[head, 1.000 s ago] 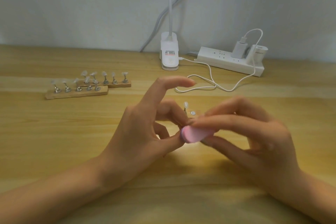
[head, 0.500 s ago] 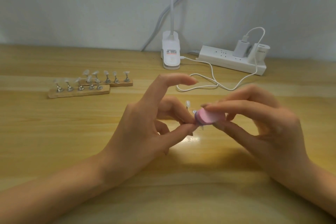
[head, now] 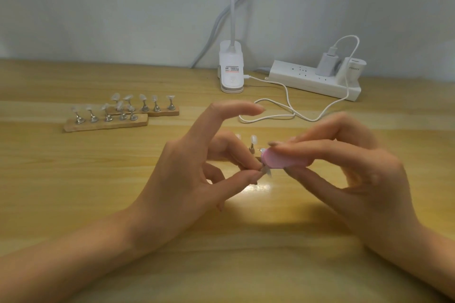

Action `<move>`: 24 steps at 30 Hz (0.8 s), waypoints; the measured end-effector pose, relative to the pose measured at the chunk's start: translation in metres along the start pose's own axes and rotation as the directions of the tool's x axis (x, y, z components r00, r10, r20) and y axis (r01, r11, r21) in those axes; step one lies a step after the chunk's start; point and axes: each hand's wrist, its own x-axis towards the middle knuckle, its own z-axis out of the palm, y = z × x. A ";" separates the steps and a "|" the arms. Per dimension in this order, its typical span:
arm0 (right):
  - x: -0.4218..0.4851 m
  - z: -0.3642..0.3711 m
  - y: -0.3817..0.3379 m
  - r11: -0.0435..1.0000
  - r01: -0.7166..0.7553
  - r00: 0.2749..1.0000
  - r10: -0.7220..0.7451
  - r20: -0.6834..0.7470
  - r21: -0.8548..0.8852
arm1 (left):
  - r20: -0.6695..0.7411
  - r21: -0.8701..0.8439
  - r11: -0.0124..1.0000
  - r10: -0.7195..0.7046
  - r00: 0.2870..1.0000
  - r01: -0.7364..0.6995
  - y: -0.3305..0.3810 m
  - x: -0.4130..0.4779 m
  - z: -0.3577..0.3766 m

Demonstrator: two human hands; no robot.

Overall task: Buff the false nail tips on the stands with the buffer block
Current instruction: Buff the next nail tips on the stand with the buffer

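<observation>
Noted pale wooden surface under a plain grey wall, white lamp base at the back edge. Recorded power strip just right of lamp base. Found wooden strips left of and nearer than lamp base, carrying metal stands with clear tips. Observed left hand well in front of lamp base, thumb and middle finger pinching a small stand, index finger raised. Observed right hand beside it, gripping pink buffer block, block end touching the held tip. Saw one further tipped stand upright just behind block.

Nail-craft desk: nail stands, clip lamp
</observation>
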 end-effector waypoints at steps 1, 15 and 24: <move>-0.001 0.000 0.001 1.000 -0.014 1.000 0.015 -0.004 0.017 | 0.003 -0.005 1.000 0.001 1.000 -0.001 0.000 0.000 0.000; -0.001 0.003 -0.008 0.998 0.059 0.996 -0.060 0.062 0.007 | 0.029 -0.062 0.998 0.003 1.000 -0.001 -0.001 0.000 0.003; 0.000 0.001 0.001 1.000 0.008 1.000 -0.008 -0.003 0.020 | 0.015 -0.146 0.988 -0.042 0.999 0.044 -0.001 0.000 0.004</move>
